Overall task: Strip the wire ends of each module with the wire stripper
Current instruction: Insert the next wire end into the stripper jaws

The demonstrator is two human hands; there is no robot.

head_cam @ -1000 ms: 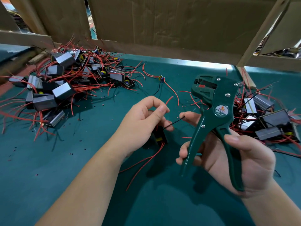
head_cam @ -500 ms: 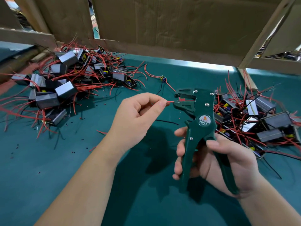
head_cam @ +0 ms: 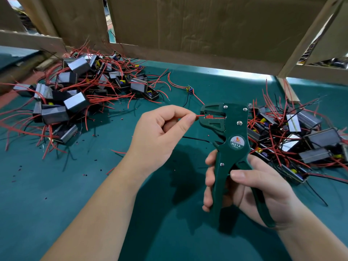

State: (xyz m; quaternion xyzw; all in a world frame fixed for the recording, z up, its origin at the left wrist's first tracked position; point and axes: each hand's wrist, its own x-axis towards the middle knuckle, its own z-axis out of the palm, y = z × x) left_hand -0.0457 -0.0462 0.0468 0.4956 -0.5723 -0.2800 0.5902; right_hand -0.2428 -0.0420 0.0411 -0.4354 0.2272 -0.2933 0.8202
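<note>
My right hand point(head_cam: 250, 191) grips the handles of a dark green wire stripper point(head_cam: 230, 142), held upright with its jaws pointing left. My left hand point(head_cam: 160, 136) pinches a red wire point(head_cam: 200, 116) between thumb and forefinger, and the wire's end sits inside the stripper's jaws. A thin black wire point(head_cam: 195, 139) trails out from under my left hand; the module it belongs to is hidden by that hand. A pile of grey metal-cased modules with red wires point(head_cam: 75, 102) lies at the left. Another pile of modules point(head_cam: 301, 136) lies at the right, behind the stripper.
The work surface is a green mat point(head_cam: 66, 194) dotted with small bits of stripped insulation. A single small module point(head_cam: 189, 89) with red and black leads lies at the back centre. Cardboard walls point(head_cam: 207, 34) close off the back and sides.
The stripper came down and left, from a raised tilt to upright. My left hand went from holding a black wire to pinching a red wire, now fed into the jaws.
</note>
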